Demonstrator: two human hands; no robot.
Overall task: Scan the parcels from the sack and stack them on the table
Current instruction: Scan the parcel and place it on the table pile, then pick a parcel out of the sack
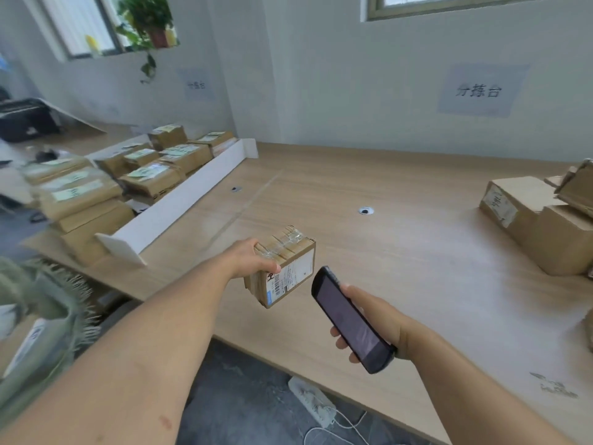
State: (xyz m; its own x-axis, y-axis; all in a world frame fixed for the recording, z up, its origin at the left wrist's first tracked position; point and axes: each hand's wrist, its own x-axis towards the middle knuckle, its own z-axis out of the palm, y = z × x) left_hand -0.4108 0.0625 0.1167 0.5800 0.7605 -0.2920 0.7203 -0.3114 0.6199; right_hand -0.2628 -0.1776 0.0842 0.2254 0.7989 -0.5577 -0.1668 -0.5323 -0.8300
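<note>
While the left hand (248, 256) holds a small taped parcel (285, 268) up over the surface (401, 252), its fingers (272, 268) are wrapped round the box's top, thumb on the labelled side that faces the person. Parcel's tilted, clear of the wood, near the front edge. The right hand (375, 319) grasps a dark handheld scanner (349, 319), fingers (340, 343) curled under it, screen up. Its top end is just beside the parcel's label, not touching.

At the far left, past a white cardboard divider (179, 200), brown stacked parcels (150, 175) w/ pale green labels sit in rows, some two high. Grey-green sack (48, 309) w/ a frayed rim is at lower left, off the surface; a white label shows inside, rest too blurred to tell. Bigger cartons (539, 226) stand on the surface's right side, well apart from both hands. On the floor below there's a white power strip (313, 401) w/ cable. A wall sign (479, 91) hangs behind, and a potted plant (147, 17) sits on the sill.
</note>
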